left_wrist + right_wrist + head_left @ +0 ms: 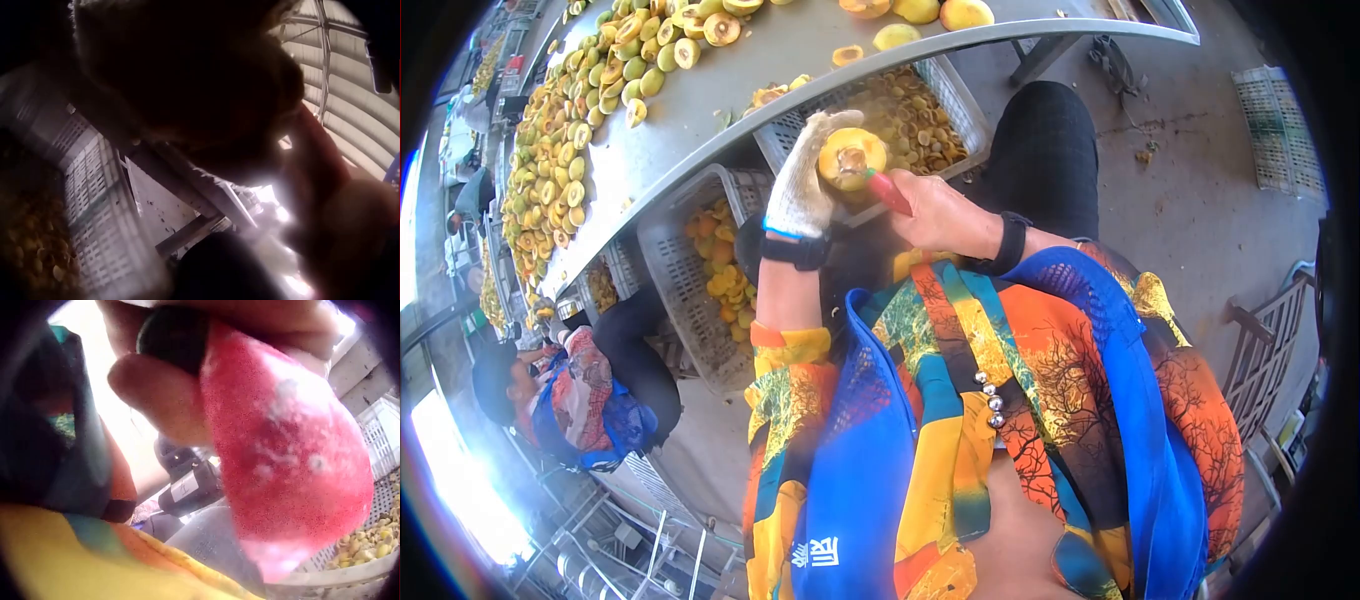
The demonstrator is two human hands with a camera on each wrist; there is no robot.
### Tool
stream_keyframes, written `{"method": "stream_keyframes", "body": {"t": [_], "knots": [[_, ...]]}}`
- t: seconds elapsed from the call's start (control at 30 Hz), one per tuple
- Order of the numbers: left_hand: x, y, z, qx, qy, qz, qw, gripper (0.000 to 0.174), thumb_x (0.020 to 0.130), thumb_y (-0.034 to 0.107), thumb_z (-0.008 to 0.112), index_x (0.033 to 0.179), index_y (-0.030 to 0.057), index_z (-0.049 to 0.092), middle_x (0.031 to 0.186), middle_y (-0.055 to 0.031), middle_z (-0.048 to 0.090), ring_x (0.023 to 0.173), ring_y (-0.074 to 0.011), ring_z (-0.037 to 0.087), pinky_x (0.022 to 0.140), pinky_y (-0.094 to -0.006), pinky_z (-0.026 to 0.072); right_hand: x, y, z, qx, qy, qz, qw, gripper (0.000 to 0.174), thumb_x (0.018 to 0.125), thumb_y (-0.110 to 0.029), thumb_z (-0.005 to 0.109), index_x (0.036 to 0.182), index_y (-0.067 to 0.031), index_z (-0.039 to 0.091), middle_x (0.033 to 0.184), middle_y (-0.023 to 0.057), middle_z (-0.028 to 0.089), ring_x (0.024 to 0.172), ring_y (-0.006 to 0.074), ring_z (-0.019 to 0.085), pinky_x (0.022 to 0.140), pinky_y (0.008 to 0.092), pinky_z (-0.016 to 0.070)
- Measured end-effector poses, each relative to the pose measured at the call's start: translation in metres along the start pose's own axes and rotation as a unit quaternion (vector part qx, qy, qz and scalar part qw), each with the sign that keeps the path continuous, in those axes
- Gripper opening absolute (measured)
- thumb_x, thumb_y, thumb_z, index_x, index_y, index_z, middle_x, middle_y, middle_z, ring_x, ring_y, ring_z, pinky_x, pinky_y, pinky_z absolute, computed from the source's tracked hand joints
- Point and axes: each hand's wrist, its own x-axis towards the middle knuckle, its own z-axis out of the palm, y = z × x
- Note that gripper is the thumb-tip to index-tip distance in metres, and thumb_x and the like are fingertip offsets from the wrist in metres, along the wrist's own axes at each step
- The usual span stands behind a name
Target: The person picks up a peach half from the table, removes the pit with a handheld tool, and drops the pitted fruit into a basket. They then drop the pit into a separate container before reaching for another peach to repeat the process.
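My left hand (802,185), in a whitish knit glove, holds a halved yellow peach (834,158) with its cut face up and a brown centre. My bare right hand (945,214) grips a red-handled tool (890,193). The tool's green end meets the lower right of the cut face, and its working tip is hidden. Close up in the right wrist view, the red handle (281,444) sticks out past curled fingers (162,394). The gloved hand (187,81) is a dark shape in the left wrist view. Both hands are above a crate (972,110) of fruit pieces.
A metal table (730,95) with a raised rim carries heaps of peach halves (550,185). Another crate (685,265) holds fruit below its edge. A seated person (590,400) is at the left. A white crate (1280,130) stands on the floor at the right.
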Motion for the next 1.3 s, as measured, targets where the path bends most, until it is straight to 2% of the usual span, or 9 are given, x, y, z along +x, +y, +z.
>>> {"method": "stream_keyframes", "body": {"t": [0.13, 0.2, 0.37, 0.53, 0.67, 0.87, 0.97, 1.03, 1.3], "knots": [[-0.016, -0.014, 0.014, 0.106, 0.099, 0.084, 0.986, 0.028, 0.090, 0.030, 0.056, 0.100, 0.0038, 0.057, 0.088, -0.0146, 0.064, 0.077, -0.0264, 0.062, 0.068, -0.0380, 0.0528, -0.002, -0.004, 0.004, 0.032, -0.038, 0.028, 0.998, 0.015, 0.076, -0.008, 0.053, 0.087, 0.0017, 0.051, 0.069, 0.0200, 0.059, 0.065, 0.0327, 0.062, 0.058, 0.0383, 0.0479], [-0.003, -0.031, -0.007, -0.069, 0.059, 0.012, 0.996, 0.027, 0.092, 0.032, 0.052, 0.099, 0.0064, 0.058, 0.087, -0.0137, 0.064, 0.076, -0.0256, 0.061, 0.065, -0.0373, 0.0513, -0.001, 0.003, 0.010, 0.044, -0.019, -0.033, 0.998, 0.015, 0.074, -0.007, 0.051, 0.086, 0.0009, 0.050, 0.065, 0.0154, 0.059, 0.056, 0.0264, 0.062, 0.049, 0.0367, 0.0470], [-0.009, -0.031, 0.021, -0.020, 0.155, 0.074, 0.985, 0.024, 0.089, 0.026, 0.058, 0.093, 0.0025, 0.061, 0.079, -0.0131, 0.065, 0.062, -0.0202, 0.061, 0.054, -0.0313, 0.0508, -0.001, -0.018, -0.012, 0.170, -0.159, 0.146, 0.961, 0.007, 0.077, -0.003, 0.048, 0.084, -0.0013, 0.049, 0.057, 0.0057, 0.051, 0.041, 0.0139, 0.051, 0.037, 0.0304, 0.0405], [0.001, -0.033, 0.017, 0.100, 0.158, 0.143, 0.972, 0.021, 0.088, 0.021, 0.054, 0.095, 0.0023, 0.059, 0.080, -0.0159, 0.064, 0.061, -0.0225, 0.059, 0.054, -0.0345, 0.0496, 0.000, -0.013, -0.016, 0.313, -0.184, 0.220, 0.905, 0.015, 0.079, -0.002, 0.049, 0.093, -0.0028, 0.045, 0.059, 0.0043, 0.045, 0.041, 0.0115, 0.042, 0.036, 0.0269, 0.0359], [-0.010, -0.018, 0.022, 0.053, 0.071, 0.036, 0.995, 0.023, 0.086, 0.019, 0.055, 0.093, -0.0025, 0.060, 0.079, -0.0154, 0.065, 0.063, -0.0200, 0.060, 0.054, -0.0310, 0.0492, -0.001, -0.007, -0.015, 0.270, -0.231, 0.216, 0.909, 0.017, 0.079, -0.009, 0.050, 0.095, -0.0041, 0.046, 0.069, 0.0058, 0.050, 0.049, 0.0101, 0.045, 0.041, 0.0261, 0.0392], [-0.006, -0.026, 0.025, 0.222, 0.166, 0.254, 0.927, 0.019, 0.087, 0.011, 0.056, 0.096, -0.0036, 0.063, 0.081, -0.0096, 0.066, 0.065, -0.0124, 0.060, 0.053, -0.0235, 0.0473, -0.001, -0.022, -0.028, 0.308, -0.242, 0.213, 0.895, 0.016, 0.077, -0.005, 0.049, 0.093, -0.0054, 0.048, 0.064, 0.0041, 0.048, 0.043, 0.0098, 0.041, 0.036, 0.0257, 0.0348], [0.001, -0.022, 0.023, 0.201, 0.145, 0.219, 0.944, 0.021, 0.088, 0.017, 0.057, 0.094, -0.0026, 0.063, 0.080, -0.0105, 0.066, 0.067, -0.0141, 0.061, 0.058, -0.0244, 0.0485, -0.001, -0.024, -0.028, 0.318, -0.236, 0.217, 0.892, 0.015, 0.079, -0.004, 0.048, 0.094, -0.0058, 0.048, 0.064, 0.0018, 0.046, 0.044, 0.0087, 0.040, 0.036, 0.0255, 0.0321], [-0.003, -0.012, 0.018, 0.067, -0.015, 0.048, 0.997, 0.020, 0.087, 0.016, 0.056, 0.086, -0.0019, 0.064, 0.077, -0.0109, 0.065, 0.064, -0.0146, 0.059, 0.057, -0.0264, 0.0465, -0.002, -0.022, -0.026, 0.324, -0.254, 0.234, 0.881, 0.015, 0.079, -0.005, 0.049, 0.093, -0.0053, 0.048, 0.064, 0.0009, 0.045, 0.044, 0.0081, 0.040, 0.037, 0.0251, 0.0325], [-0.010, -0.025, 0.030, 0.200, 0.160, 0.209, 0.944, 0.018, 0.087, 0.014, 0.060, 0.090, -0.0028, 0.065, 0.075, -0.0111, 0.066, 0.064, -0.0140, 0.061, 0.057, -0.0239, 0.0480, -0.005, -0.019, -0.025, 0.387, -0.273, 0.266, 0.839, 0.019, 0.079, -0.003, 0.048, 0.097, -0.0062, 0.045, 0.064, -0.0010, 0.041, 0.046, 0.0056, 0.034, 0.037, 0.0232, 0.0271]]}}
